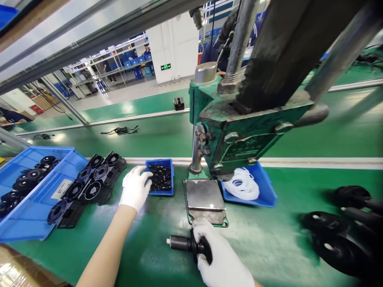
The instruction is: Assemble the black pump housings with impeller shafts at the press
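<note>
Fingers [145,177] of left hand [135,188], white-gloved, loosely curled and slightly spread, tips resting on near-left edge of small blue tray [162,193] holding many small black parts [160,177]; whether a part is pinched, impossible to tell. Right hand [222,255], also white-gloved, closed around black cylindrical part [186,243], lying sideways on green work surface [149,239], pale stub end pointing left. Part held just in front of flat metal plate [205,198], base of green hand press [239,131]. Press upright behind plate, dark lever rising toward upper right.

Right of plate, touching press base: second blue tray [263,191] with coiled white rings [243,184]. Left of small tray: row of black round-faced housings [89,183], overlapping, leaning against large blue bin [30,215]. Inside bin: more black round parts [26,179]. At far right, near edge: blurred pile of larger black pieces [338,235].

Behind bench: green conveyor belt [149,137] running left to right, with loose black cable [119,130] on it and small black block [178,103] farther back. Beyond that, factory floor with shelving [119,65] and blue crates; person in dark clothing [215,48] partly visible behind press.
</note>
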The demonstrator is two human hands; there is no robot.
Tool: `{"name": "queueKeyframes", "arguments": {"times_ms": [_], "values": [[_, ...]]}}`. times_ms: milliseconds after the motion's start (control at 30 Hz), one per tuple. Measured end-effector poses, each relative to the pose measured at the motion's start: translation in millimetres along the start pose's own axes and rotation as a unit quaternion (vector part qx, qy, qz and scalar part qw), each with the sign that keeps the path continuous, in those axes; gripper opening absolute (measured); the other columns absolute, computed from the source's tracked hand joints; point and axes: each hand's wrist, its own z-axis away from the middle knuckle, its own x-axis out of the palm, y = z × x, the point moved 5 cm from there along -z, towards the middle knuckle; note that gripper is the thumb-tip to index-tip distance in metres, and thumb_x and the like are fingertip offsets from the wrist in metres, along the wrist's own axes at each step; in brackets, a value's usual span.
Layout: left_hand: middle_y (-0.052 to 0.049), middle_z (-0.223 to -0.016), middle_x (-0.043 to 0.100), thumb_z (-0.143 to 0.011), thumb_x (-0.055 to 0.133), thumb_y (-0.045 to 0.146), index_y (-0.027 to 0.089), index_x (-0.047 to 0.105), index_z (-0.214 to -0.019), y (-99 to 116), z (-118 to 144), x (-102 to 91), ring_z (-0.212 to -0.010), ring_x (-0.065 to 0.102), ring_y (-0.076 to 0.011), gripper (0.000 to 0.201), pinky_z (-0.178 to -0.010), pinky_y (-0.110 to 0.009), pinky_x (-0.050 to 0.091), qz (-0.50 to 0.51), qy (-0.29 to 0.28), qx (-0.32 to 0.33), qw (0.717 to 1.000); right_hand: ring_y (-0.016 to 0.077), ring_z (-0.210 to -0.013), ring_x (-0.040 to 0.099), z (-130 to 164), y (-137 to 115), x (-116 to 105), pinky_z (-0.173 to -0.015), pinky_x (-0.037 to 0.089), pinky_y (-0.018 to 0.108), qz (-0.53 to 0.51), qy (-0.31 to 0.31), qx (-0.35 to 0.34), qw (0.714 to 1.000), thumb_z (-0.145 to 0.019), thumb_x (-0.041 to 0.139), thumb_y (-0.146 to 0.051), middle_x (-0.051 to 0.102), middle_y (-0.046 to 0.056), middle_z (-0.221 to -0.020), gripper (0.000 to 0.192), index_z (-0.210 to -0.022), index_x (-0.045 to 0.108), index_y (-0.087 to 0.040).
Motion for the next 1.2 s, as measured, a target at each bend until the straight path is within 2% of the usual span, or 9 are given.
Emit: {"name": "queueKeyframes", "arguments": {"times_ms": [167,367,633,800,900,1000,1100,1200], "values": [[-0.007,-0.112,0.064,-0.089,0.056,0.025,0.026,0.070,-0.105,6,-5,2.7,-0.104,0.056,-0.0289,0.021,-0.093,-0.045,0.042,-0.025,-0.016,-0.016,0.999,0.0199,-0.084,0.051,-1,-2,1,-0.073,0.045,0.031,-0.004,-0.006,0.003,1.000,-0.055,0.044,-0.001,0.049,0.001,-0.092,0.038,-0.084,0.035,-0.024],[-0.005,-0.107,0.065,-0.089,0.057,0.030,0.030,0.071,-0.106,14,-28,9.2,-0.097,0.056,-0.0287,0.022,-0.084,-0.043,0.042,-0.046,-0.049,-0.019,0.998,0.0202,-0.089,0.051,0,1,2,-0.077,0.044,0.031,0.000,-0.019,0.010,1.000,-0.054,0.043,0.001,0.048,0.001,-0.094,0.040,-0.084,0.034,-0.024],[-0.012,-0.106,0.063,-0.090,0.053,0.026,0.022,0.072,-0.103,9,-45,5.9,-0.098,0.054,-0.0339,0.024,-0.079,-0.046,0.040,-0.100,-0.061,-0.066,0.991,0.0178,-0.086,0.049,1,2,1,-0.077,0.042,0.029,0.004,-0.024,0.016,1.000,-0.052,0.043,0.005,0.047,0.000,-0.094,0.044,-0.084,0.033,-0.024],[-0.008,-0.108,0.063,-0.090,0.056,0.030,0.031,0.071,-0.109,19,-57,15.8,-0.100,0.054,-0.0310,0.024,-0.077,-0.041,0.041,-0.098,-0.102,-0.018,0.990,0.0176,-0.084,0.049,0,1,1,-0.073,0.041,0.028,0.010,-0.033,0.029,0.999,-0.052,0.044,0.006,0.046,0.000,-0.095,0.045,-0.084,0.033,-0.024],[-0.009,-0.104,0.064,-0.091,0.055,0.032,0.029,0.073,-0.105,28,-66,23.1,-0.101,0.054,-0.0305,0.023,-0.078,-0.041,0.040,-0.097,-0.127,0.014,0.987,0.0182,-0.089,0.050,0,1,2,-0.077,0.042,0.028,0.011,-0.040,0.035,0.998,-0.051,0.044,0.007,0.047,0.000,-0.098,0.046,-0.085,0.034,-0.024],[-0.011,-0.102,0.064,-0.091,0.055,0.032,0.025,0.074,-0.103,32,-72,25.8,-0.101,0.054,-0.0312,0.023,-0.078,-0.040,0.041,-0.098,-0.135,0.023,0.986,0.0183,-0.090,0.050,0,1,2,-0.081,0.042,0.030,0.007,-0.042,0.047,0.998,-0.051,0.044,0.008,0.047,0.000,-0.098,0.047,-0.084,0.033,-0.024],[-0.007,-0.103,0.065,-0.089,0.059,0.032,0.030,0.074,-0.100,33,-71,27.6,-0.097,0.056,-0.0282,0.019,-0.075,-0.037,0.041,-0.088,-0.148,0.034,0.985,0.0181,-0.090,0.050,0,0,2,-0.082,0.042,0.031,0.000,-0.044,0.054,0.998,-0.050,0.044,0.009,0.046,0.000,-0.096,0.047,-0.083,0.033,-0.023],[-0.006,-0.106,0.066,-0.091,0.055,0.031,0.032,0.072,-0.105,32,-67,25.9,-0.099,0.056,-0.0286,0.022,-0.076,-0.039,0.041,-0.088,-0.134,0.028,0.987,0.0179,-0.089,0.050,0,-1,2,-0.081,0.042,0.030,-0.002,-0.048,0.048,0.998,-0.049,0.044,0.009,0.045,0.000,-0.096,0.049,-0.084,0.033,-0.024]]}}
